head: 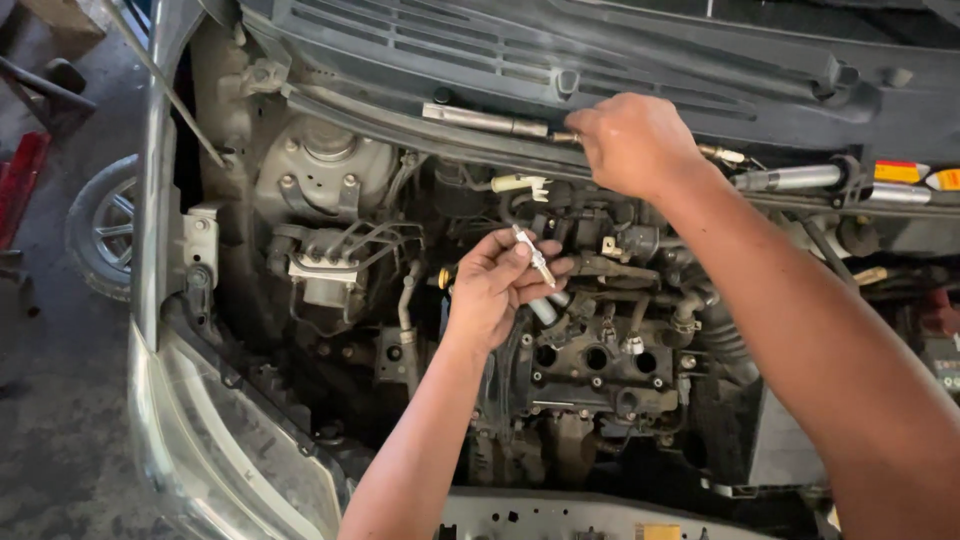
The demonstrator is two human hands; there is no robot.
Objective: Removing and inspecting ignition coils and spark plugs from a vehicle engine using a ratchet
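- Left hand (497, 285) is up over the middle of the open engine bay, palm turned toward the camera, fingers curled in.
- Pinched between its thumb and fingertips: a slim white-and-metal spark plug (534, 257), tilted, its white end up and to the left, its metal end down toward the engine.
- A second pale, cylinder-shaped piece (543, 310) shows just below that hand's fingers; whether the hand holds it too, I cannot tell.
- Right hand (633, 143) reaches further back, knuckles up, closed over something on the black cowl ledge (700, 90) below the windscreen.
- Out from under that hand, to the left, runs a long silver metal socket extension bar (485, 120), lying flat along the ledge; a brass-coloured tip peeks out on the hand's other side.
- What exactly the fingers grip is hidden beneath the hand.
- Below both hands sits the dark grey engine head (600, 360), with a row of round open plug wells in its top face.
- Far right on the ledge: a shiny metal cylinder (790, 178), and just beyond it a small rectangular label in red and yellow (900, 171), with an orange one at the frame edge.
- Bottom edge of the picture, on the pale front panel: a small yellow rectangular sticker (657, 531).
- Left side: the silver car wing (155, 200) and a grey alloy wheel (105, 225) on concrete floor.
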